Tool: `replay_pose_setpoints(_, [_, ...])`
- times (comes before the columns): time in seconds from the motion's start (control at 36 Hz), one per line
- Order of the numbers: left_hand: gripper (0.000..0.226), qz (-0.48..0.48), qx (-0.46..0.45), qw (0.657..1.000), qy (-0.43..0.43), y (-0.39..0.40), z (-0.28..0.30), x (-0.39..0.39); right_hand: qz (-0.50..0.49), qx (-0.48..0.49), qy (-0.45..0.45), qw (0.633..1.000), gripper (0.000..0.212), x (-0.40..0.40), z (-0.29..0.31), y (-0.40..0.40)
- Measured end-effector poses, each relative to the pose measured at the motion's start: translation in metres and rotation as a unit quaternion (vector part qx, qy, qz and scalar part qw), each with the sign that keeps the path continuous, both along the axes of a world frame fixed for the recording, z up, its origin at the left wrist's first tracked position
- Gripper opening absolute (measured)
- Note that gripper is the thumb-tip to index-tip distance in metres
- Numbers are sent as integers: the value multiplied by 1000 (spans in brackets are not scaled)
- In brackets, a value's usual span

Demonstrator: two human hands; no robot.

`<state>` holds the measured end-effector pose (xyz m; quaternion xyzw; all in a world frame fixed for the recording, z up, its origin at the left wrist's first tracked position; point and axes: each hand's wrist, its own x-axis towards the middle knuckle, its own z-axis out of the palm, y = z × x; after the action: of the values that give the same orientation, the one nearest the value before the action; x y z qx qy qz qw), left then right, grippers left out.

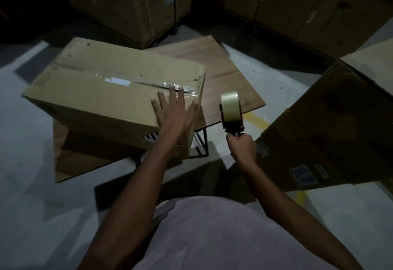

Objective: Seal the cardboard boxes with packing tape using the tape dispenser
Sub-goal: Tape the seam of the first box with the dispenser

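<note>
A closed cardboard box (102,91) lies on a small wooden table (229,78), with clear shiny tape running along its top seam toward the right end. My left hand (173,112) lies flat on the box's near right corner, fingers spread and straight, fingertips at the taped seam. My right hand (242,147) grips the handle of a tape dispenser (230,112) that carries a pale roll of tape, held upright just right of the box and apart from it.
A large dark cardboard box (331,129) stands close on the right. Stacks of big cartons (131,3) line the back. A flat brown board (70,163) lies under the table's near left side on the grey floor, which bears a yellow line (257,120).
</note>
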<state>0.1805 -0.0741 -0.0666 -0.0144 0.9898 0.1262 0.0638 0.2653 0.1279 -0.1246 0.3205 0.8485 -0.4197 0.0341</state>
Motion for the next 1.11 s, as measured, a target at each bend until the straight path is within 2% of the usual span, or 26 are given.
replay_pose_setpoints(0.11, [98, -86, -43, 994, 49, -29, 3, -7, -50, -34, 15, 998, 25, -24, 2, -14])
replay_pose_setpoints(0.22, [96, -124, -28, 988, 92, -37, 3, -9, -76, -51, 34, 995, 22, -41, 1, -26])
replay_pose_setpoints(0.42, [97, 26, -12, 998, 60, -16, 2, -8, -53, -55, 51, 996, 14, -83, -6, -6])
replay_pose_setpoints(0.53, [97, 75, -10, 996, 53, 8, 1, -17, -45, -66, 49, 996, 25, -117, -15, 9])
replay_pose_setpoints(0.61, [96, 111, -4, 993, 42, 26, 3, -30, -31, -102, 62, 992, 10, -142, -20, 13])
replay_pose_setpoints(0.69, [94, 138, -4, 989, 45, 41, 4, -38, -6, -149, 40, 988, 4, -166, -28, 16])
replay_pose_setpoints(0.75, [94, 153, -10, 987, 45, 49, 4, -46, 9, -168, 24, 985, 9, -180, -34, 20])
replay_pose_setpoints(0.83, [95, 173, -15, 984, 35, 60, 5, -60, 42, -142, -9, 989, 41, -195, -40, 24])
replay_pose_setpoints(0.86, [95, 179, -17, 983, 34, 63, 5, -65, 60, -125, -17, 990, 46, -198, -41, 24])
replay_pose_setpoints(1.06, [95, 215, -17, 976, 33, 76, 5, -90, 123, -72, -72, 987, 45, -194, -55, 17])
replay_pose_setpoints(1.11, [95, 215, -22, 976, 35, 75, 4, -90, 144, -83, -82, 983, 35, -191, -57, 18])
